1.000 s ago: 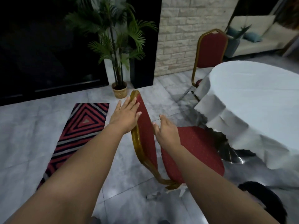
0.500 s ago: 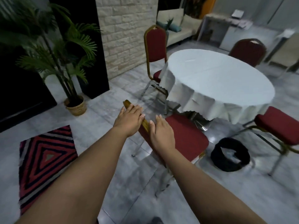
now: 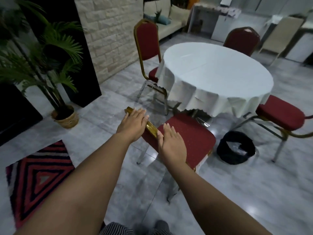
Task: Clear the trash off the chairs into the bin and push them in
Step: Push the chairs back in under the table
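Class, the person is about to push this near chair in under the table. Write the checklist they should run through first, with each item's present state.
1. Near chair seat free of trash: ok.
2. Left hand on the gold backrest rail: ok, flat, no grip.
3. Right hand on the backrest: ok, flat.
4. Bin out of the chair's path: ok, off to the right.
5. Legroom under the tablecloth: cannot tell.

Open floor point(image 3: 254, 192) right of the near chair point(image 3: 189, 139) & behind it, w/ the bin point(image 3: 235, 147) just beside its seat toward the table point(image 3: 215, 77), whose cloth point(image 3: 199, 99) hangs over the seat's front edge; rug point(image 3: 39, 175) & plant point(image 3: 66, 116) well off to the chair's left.
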Motion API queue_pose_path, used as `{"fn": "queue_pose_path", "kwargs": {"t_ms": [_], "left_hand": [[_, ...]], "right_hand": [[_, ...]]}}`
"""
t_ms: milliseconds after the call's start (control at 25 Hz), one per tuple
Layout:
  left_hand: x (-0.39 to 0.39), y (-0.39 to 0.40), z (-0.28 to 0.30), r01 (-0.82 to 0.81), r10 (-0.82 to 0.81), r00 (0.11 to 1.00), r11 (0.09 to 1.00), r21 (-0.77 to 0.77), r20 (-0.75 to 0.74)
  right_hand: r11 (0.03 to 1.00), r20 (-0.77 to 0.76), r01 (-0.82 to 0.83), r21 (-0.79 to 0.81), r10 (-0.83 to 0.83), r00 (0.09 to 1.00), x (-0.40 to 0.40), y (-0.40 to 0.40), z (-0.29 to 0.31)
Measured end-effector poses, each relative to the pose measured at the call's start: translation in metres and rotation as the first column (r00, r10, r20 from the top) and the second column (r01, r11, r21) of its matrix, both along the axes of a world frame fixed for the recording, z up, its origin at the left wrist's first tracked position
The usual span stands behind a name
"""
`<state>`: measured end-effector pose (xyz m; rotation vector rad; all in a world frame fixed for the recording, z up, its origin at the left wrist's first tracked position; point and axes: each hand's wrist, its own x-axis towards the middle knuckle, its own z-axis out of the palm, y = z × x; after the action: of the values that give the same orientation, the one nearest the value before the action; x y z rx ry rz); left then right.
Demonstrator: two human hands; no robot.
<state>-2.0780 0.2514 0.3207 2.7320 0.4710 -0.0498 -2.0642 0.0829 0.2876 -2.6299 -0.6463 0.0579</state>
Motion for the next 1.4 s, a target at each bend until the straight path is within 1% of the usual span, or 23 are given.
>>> {"fn": "queue_pose_path", "kwargs": {"t_ms": [160, 200, 320, 440, 520, 600, 840, 1000, 1200, 1400], "left_hand": [[0.016, 0.020, 0.003, 0.088, -0.089, 0.995, 0.995, -0.040, -0.034], [0.023, 0.027, 0.006, 0.121, -0.123, 0.992, 0.991, -0.047, -0.034], [0.038, 0.038, 0.009, 0.260, -0.263, 0.963, 0.964, -0.061, -0.048], [0.038, 0.044, 0.007, 0.384, -0.390, 0.919, 0.919, -0.092, -0.061], [0.049, 0.054, 0.005, 0.460, -0.467, 0.882, 0.882, -0.103, -0.059], [0.065, 0.064, -0.001, 0.512, -0.519, 0.853, 0.854, -0.099, -0.065], [0.088, 0.073, -0.012, 0.576, -0.577, 0.814, 0.817, -0.038, -0.063], [0.086, 0.072, -0.016, 0.588, -0.590, 0.803, 0.808, -0.052, -0.081], [0.073, 0.060, -0.017, 0.543, -0.550, 0.831, 0.835, -0.087, -0.085], [0.041, 0.023, -0.018, 0.463, -0.469, 0.882, 0.880, -0.101, -0.044]], "right_hand": [[0.999, 0.011, 0.028, -0.029, -0.028, 1.000, -0.004, -0.003, 0.002], [0.998, 0.016, 0.058, -0.029, -0.058, 0.998, -0.002, 0.000, 0.003], [0.979, -0.010, 0.202, -0.034, -0.202, 0.979, -0.005, 0.006, 0.004], [0.924, -0.023, 0.380, -0.034, -0.381, 0.924, -0.017, 0.013, 0.001], [0.885, 0.005, 0.465, -0.009, -0.465, 0.885, -0.019, 0.020, -0.001], [0.861, 0.056, 0.508, 0.003, -0.508, 0.860, -0.019, 0.024, -0.004], [0.833, 0.135, 0.551, 0.044, -0.552, 0.823, -0.013, 0.026, -0.008], [0.831, 0.119, 0.552, 0.067, -0.556, 0.823, -0.014, 0.025, -0.012], [0.860, 0.118, 0.510, 0.038, -0.510, 0.852, -0.015, 0.008, -0.013], [0.890, 0.135, 0.454, 0.031, -0.454, 0.881, -0.020, -0.035, -0.011]]}}
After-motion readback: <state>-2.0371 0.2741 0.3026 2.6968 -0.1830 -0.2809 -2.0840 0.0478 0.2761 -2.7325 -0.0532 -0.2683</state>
